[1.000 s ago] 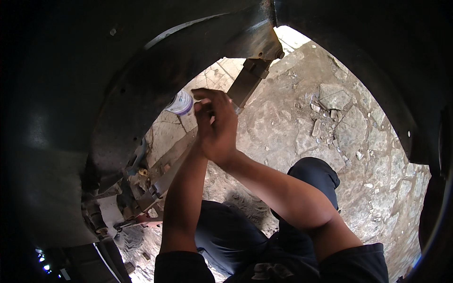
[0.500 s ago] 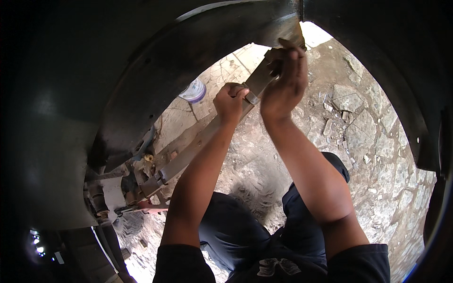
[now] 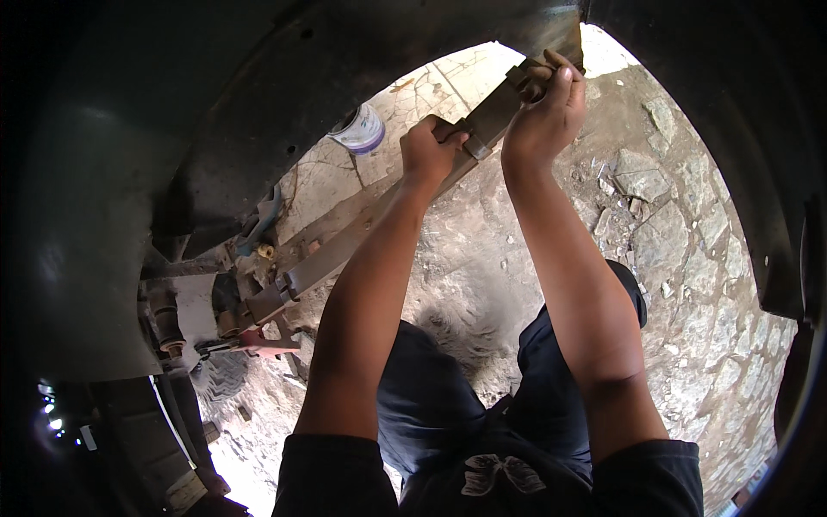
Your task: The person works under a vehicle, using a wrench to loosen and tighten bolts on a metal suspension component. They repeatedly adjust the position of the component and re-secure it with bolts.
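Note:
A long, dark metal leaf spring [image 3: 494, 112] runs slantwise from the lower left up to the top middle, under a dark curved panel. My left hand [image 3: 431, 153] is closed round it, thumb beside a metal clamp band [image 3: 476, 149] that wraps the spring. Higher up, my right hand [image 3: 550, 121] is at the spring's upper end, next to a dark bracket [image 3: 519, 79]. Its fingers are curled and pinched together. Whatever lies between them is hidden by the fingers.
The dark wheel-arch panel [image 3: 233, 112] curves over and around both arms. A white and purple bucket [image 3: 359, 131] stands on the paving beyond. At lower left are rusty suspension parts [image 3: 165, 319] and a red piece [image 3: 267, 343]. Broken stone [image 3: 639, 175] covers the ground at right.
My right hand's fingers have drawn in from a looser, more stretched pose to a curled pinch at the spring's end. The left hand keeps its grip by the clamp band. The view has shifted slightly.

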`<move>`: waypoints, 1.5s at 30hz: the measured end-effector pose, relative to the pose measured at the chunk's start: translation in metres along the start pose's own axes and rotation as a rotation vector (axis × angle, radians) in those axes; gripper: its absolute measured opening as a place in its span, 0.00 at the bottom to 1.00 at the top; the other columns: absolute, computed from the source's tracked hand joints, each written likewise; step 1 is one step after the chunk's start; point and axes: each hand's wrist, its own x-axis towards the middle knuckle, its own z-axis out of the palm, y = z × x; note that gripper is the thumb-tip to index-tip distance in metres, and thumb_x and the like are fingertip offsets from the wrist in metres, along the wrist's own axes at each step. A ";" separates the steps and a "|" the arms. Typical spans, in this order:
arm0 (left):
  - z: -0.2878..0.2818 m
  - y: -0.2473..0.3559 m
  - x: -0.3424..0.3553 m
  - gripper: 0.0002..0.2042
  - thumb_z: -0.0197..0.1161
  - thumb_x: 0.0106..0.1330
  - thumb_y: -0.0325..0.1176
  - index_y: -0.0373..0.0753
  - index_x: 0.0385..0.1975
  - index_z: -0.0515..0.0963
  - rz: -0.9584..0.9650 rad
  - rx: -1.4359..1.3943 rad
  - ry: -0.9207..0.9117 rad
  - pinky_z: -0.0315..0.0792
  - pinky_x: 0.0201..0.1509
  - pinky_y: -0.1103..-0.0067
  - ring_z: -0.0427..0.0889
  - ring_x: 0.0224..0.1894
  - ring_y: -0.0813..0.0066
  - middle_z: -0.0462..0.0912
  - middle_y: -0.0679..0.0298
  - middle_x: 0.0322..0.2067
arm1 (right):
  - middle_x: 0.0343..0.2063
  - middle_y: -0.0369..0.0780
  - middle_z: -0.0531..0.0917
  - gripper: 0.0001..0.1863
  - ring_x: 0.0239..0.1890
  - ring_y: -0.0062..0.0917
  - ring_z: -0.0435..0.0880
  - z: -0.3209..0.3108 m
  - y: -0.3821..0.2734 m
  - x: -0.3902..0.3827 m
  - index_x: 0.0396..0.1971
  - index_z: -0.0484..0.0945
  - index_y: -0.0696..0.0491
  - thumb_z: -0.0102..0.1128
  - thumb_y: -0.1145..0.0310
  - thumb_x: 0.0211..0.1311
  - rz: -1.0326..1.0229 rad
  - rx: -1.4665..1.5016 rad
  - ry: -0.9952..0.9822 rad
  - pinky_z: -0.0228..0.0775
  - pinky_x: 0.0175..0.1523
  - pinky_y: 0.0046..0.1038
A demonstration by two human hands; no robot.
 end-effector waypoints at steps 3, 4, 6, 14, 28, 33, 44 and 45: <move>-0.002 -0.008 0.003 0.10 0.78 0.60 0.28 0.32 0.38 0.86 -0.002 -0.030 0.025 0.82 0.46 0.73 0.92 0.38 0.68 0.93 0.57 0.38 | 0.26 0.33 0.82 0.17 0.25 0.12 0.73 -0.004 -0.002 0.001 0.48 0.81 0.58 0.45 0.62 0.83 -0.032 -0.038 -0.026 0.66 0.31 0.18; -0.002 -0.013 0.002 0.10 0.78 0.60 0.28 0.32 0.38 0.86 0.015 -0.029 0.044 0.81 0.45 0.74 0.92 0.38 0.69 0.93 0.58 0.38 | 0.26 0.32 0.82 0.17 0.25 0.12 0.74 -0.006 -0.004 0.000 0.48 0.81 0.58 0.45 0.63 0.83 -0.035 -0.049 -0.029 0.66 0.31 0.19; -0.004 -0.008 0.001 0.13 0.80 0.59 0.31 0.30 0.35 0.85 -0.022 -0.007 0.020 0.79 0.43 0.74 0.90 0.36 0.68 0.92 0.55 0.37 | 0.25 0.33 0.83 0.17 0.24 0.12 0.74 -0.008 -0.007 0.006 0.47 0.81 0.58 0.45 0.63 0.83 -0.043 -0.041 -0.051 0.67 0.31 0.19; -0.006 -0.032 0.017 0.13 0.80 0.59 0.32 0.33 0.39 0.87 -0.132 -0.505 0.045 0.76 0.41 0.76 0.85 0.34 0.75 0.92 0.62 0.37 | 0.26 0.33 0.82 0.17 0.25 0.13 0.75 -0.003 -0.017 0.009 0.46 0.81 0.58 0.45 0.63 0.83 0.015 0.023 -0.032 0.68 0.31 0.19; 0.020 -0.025 0.039 0.25 0.85 0.53 0.47 0.34 0.40 0.85 -0.367 -0.418 -0.092 0.73 0.38 0.81 0.80 0.30 0.77 0.89 0.65 0.34 | 0.28 0.36 0.84 0.17 0.26 0.16 0.77 0.007 -0.009 0.002 0.51 0.78 0.58 0.44 0.62 0.83 -0.004 -0.029 -0.059 0.65 0.31 0.21; 0.003 -0.039 0.037 0.27 0.84 0.53 0.50 0.33 0.42 0.85 -0.345 -0.291 -0.230 0.75 0.47 0.76 0.84 0.38 0.74 0.89 0.62 0.36 | 0.28 0.34 0.82 0.18 0.30 0.15 0.77 0.005 -0.015 0.001 0.49 0.80 0.58 0.43 0.62 0.84 0.036 0.008 -0.055 0.67 0.38 0.20; 0.020 -0.026 0.043 0.21 0.81 0.58 0.44 0.30 0.38 0.87 -0.346 -0.300 0.059 0.77 0.48 0.73 0.87 0.39 0.68 0.91 0.55 0.37 | 0.29 0.34 0.83 0.19 0.22 0.13 0.71 0.032 -0.033 -0.030 0.47 0.82 0.52 0.41 0.61 0.84 0.032 -0.050 -0.056 0.61 0.28 0.19; 0.021 -0.025 0.041 0.21 0.81 0.58 0.44 0.30 0.38 0.87 -0.342 -0.310 0.064 0.77 0.48 0.73 0.87 0.39 0.68 0.91 0.55 0.37 | 0.29 0.35 0.83 0.19 0.22 0.14 0.71 0.030 -0.030 -0.029 0.48 0.82 0.53 0.41 0.61 0.84 -0.006 -0.055 -0.052 0.61 0.28 0.19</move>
